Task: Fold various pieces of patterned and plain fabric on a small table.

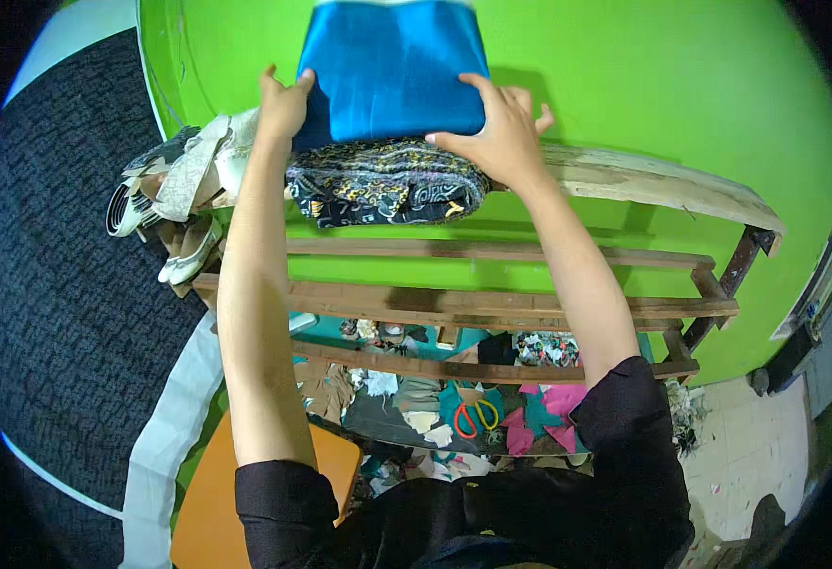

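Observation:
A folded piece of shiny blue satin cloth (397,71) is between my two hands at the top of the head view. My left hand (285,106) grips its left edge, thumb on the near side and the other fingers partly hidden. My right hand (503,131) has its thumb at the lower right corner and its index finger on the right edge; the remaining fingers stick out to the side. Directly below the satin lies a thick folded stack of black, grey and yellow patterned fabric (387,185) on the wooden top plank (643,175). Whether the satin rests on that stack, I cannot tell.
A wooden rack with slats (492,302) runs along a green wall (643,76). White rolled material (202,171) is piled at its left end. Lower down lie scissors with red and yellow handles (475,417) among pink scraps (520,431). An orange panel (212,493) stands lower left.

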Tool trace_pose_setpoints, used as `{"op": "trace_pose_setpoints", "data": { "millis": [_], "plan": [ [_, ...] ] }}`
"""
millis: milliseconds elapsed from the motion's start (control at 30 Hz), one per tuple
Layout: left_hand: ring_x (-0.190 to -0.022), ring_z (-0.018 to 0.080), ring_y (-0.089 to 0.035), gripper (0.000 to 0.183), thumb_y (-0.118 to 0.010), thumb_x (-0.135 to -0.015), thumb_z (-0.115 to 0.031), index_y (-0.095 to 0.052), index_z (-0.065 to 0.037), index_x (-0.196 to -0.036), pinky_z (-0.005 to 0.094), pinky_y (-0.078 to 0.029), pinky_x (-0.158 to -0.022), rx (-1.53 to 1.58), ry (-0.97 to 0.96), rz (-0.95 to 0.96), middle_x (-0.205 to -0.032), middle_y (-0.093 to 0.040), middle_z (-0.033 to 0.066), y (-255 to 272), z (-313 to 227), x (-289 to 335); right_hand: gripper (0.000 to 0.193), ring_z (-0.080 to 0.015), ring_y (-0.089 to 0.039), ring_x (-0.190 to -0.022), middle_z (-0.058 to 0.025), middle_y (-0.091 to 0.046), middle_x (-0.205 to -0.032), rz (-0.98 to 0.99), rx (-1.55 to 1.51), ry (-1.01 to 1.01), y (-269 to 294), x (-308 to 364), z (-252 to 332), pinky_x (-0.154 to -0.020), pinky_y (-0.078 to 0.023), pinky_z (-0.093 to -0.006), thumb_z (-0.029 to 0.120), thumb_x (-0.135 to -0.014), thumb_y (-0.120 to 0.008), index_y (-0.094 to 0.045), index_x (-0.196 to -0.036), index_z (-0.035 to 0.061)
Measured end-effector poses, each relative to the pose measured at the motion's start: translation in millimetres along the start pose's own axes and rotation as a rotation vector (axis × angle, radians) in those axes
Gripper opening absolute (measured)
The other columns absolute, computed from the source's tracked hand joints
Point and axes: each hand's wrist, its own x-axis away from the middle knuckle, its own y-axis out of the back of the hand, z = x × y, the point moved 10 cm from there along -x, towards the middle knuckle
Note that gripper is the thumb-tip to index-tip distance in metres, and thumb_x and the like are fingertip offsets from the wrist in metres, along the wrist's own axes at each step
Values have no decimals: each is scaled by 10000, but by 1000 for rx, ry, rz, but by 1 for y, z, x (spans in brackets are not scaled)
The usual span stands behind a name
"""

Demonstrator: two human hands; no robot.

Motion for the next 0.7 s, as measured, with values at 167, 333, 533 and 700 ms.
{"op": "trace_pose_setpoints", "data": {
  "millis": [167,333,533,700],
  "plan": [
    [-1034,310,-524,401,-532,-826,-259,-550,41,-1090,355,-377,-884,-397,183,464,-1109,-559,221,-61,80,14,909,-299,-394,-1162,-136,-541,-1162,403,42,-173,-45,4,-28,-967,-100,-597,634,-513,-671,-494,-1194,58],
    [-1095,350,-480,435,-453,-852,-329,-446,-157,-1251,436,-360,-910,-814,-298,38,-1226,-476,201,-22,12,-13,886,-305,-411,-1152,-140,-552,-1155,424,23,-199,-42,2,-21,-958,-115,-602,628,-510,-677,-511,-1178,70],
    [-1185,347,-395,389,-421,-891,-299,-467,-123,-1235,362,-316,-980,-421,-697,366,-1285,-439,134,-83,-65,35,914,-304,-422,-1153,-124,-550,-1167,356,88,-140,-38,1,-22,-953,-110,-622,670,-500,-663,-505,-1185,88],
    [-1332,280,-140,475,-211,-912,-469,-239,-319,-1361,570,-140,-1029,-1011,-297,894,-1457,-127,-15,-156,44,74,935,-310,-373,-1202,-141,-507,-1217,463,92,-151,-45,11,-30,-959,-88,-632,706,-543,-615,-466,-1232,93]
  ]
}}
